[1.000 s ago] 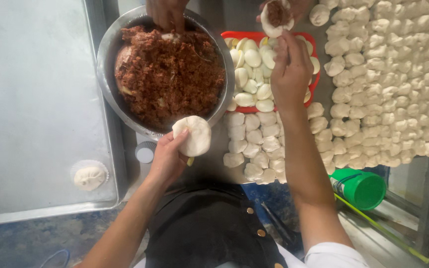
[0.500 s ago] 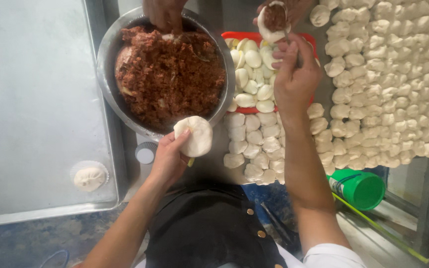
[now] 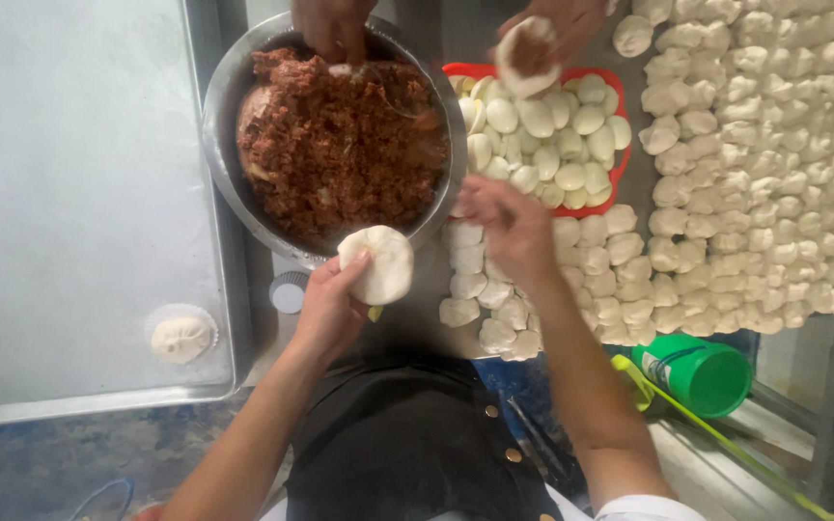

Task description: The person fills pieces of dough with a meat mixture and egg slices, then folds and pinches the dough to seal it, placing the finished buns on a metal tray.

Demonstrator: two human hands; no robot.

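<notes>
- L hand: near centre, palm up, grasping a flat round wrapper w/ fingers cupped under it; wrapper just near of bowl rim.
- R hand: over the dough pieces on counter, fingers loosely curled, pinched together; blurred, cannot tell if anything is betw. them.
- Bowl: metal, far centre-left, full of brown minced filling.
- Red tray: just right of bowl, heaped w/ pale dough discs.
- Far edge: another person's hand in filling; second one holds a filled wrapper over tray.
- Right: counter covered w/ rows of dough lumps.
- Left: steel sheet, one shaped dumpling in paper cup at its near edge.
- Near right: green cup.
</notes>
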